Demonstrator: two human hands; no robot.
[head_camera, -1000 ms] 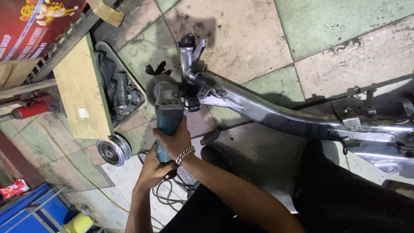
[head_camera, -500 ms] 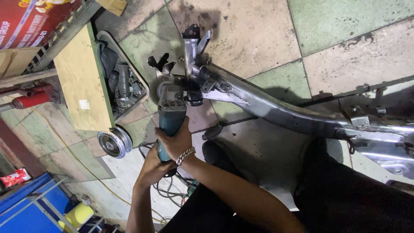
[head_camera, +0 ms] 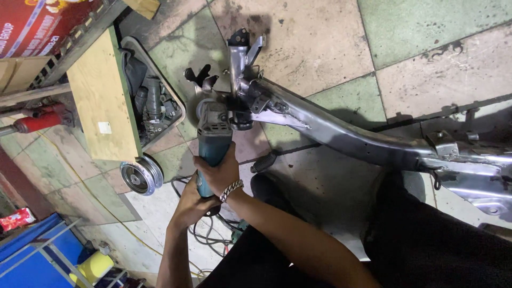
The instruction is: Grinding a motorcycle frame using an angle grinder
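a: both hands are on the teal angle grinder [head_camera: 213, 140]. the right hand [head_camera: 220, 173] is clenched round the middle of its body, the left hand [head_camera: 191, 205] clenched round its tail, and the head sits right at the neck end of the bare metal frame [head_camera: 341, 136] lying on the tiled floor [head_camera: 320, 48].

b: what might go wrong?

a: the frame looks unclamped, so it could shift under the push and the disc could snag and kick back. the cable [head_camera: 205, 234] is bunched just beside the person's legs, a likely catch, and the bracelet [head_camera: 231, 190] hangs near the tool.
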